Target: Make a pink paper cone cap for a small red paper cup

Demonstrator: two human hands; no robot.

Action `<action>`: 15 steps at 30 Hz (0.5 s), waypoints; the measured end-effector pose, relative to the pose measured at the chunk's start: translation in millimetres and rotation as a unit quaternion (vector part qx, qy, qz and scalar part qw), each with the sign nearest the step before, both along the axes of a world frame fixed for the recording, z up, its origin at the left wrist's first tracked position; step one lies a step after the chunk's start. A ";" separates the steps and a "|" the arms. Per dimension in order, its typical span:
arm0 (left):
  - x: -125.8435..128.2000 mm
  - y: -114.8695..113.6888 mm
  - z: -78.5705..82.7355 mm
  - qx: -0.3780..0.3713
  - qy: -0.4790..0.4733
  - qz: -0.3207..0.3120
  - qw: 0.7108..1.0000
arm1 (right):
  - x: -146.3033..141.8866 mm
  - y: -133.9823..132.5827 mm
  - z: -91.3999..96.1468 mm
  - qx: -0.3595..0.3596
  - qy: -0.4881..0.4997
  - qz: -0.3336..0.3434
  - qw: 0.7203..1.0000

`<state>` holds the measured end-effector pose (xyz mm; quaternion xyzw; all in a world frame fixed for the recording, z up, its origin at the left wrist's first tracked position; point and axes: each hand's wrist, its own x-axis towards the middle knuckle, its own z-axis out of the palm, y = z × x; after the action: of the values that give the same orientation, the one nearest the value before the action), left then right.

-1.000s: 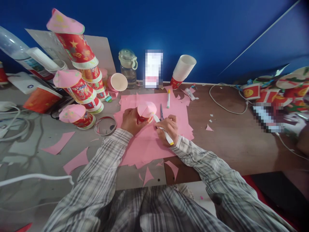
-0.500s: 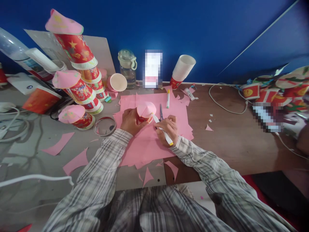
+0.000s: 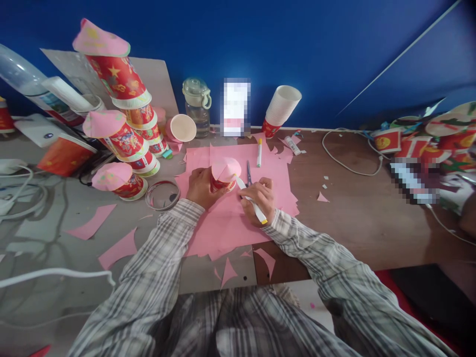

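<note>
My left hand (image 3: 203,188) is wrapped round a red paper cup (image 3: 217,185) topped with a pink paper cone (image 3: 227,169). In my right hand (image 3: 260,198) is a white marker with a yellow end (image 3: 258,212), its tip at the right edge of the cone. Beneath both hands lie pink paper sheets (image 3: 219,233). Just beyond the right hand is a pair of scissors (image 3: 249,171), partly hidden by it. A second marker (image 3: 259,152) rests on the paper farther back.
At the left stand red cup towers with pink cone tops (image 3: 119,82), near a tape roll (image 3: 162,195). Along the wall are a water bottle (image 3: 197,106), a lit phone (image 3: 235,106) and stacked paper cups (image 3: 281,109). Pink scraps (image 3: 118,249) lie about; a cable (image 3: 351,171) curls at right.
The view has shifted very slightly. Both hands, the coned cup and the marker keep nearly the same positions.
</note>
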<state>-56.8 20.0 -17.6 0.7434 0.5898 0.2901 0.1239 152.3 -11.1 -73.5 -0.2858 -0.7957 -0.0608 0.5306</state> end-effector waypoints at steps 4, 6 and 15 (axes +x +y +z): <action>0.1 -0.4 0.0 0.004 -0.001 -0.003 1.000 | -0.2 0.4 3.5 -0.003 0.006 0.022 1.000; 0.2 -0.4 0.5 0.001 -0.002 -0.005 1.000 | -0.5 0.4 3.5 0.000 0.012 0.026 1.000; 1.2 -0.8 3.5 -0.009 0.000 0.002 1.000 | 2.4 0.1 -8.8 -0.017 -0.034 -0.020 0.999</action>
<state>-55.5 19.2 -14.1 0.7408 0.5940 0.2854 0.1298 154.7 -11.0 -82.3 -0.3081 -0.8082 -0.0674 0.4973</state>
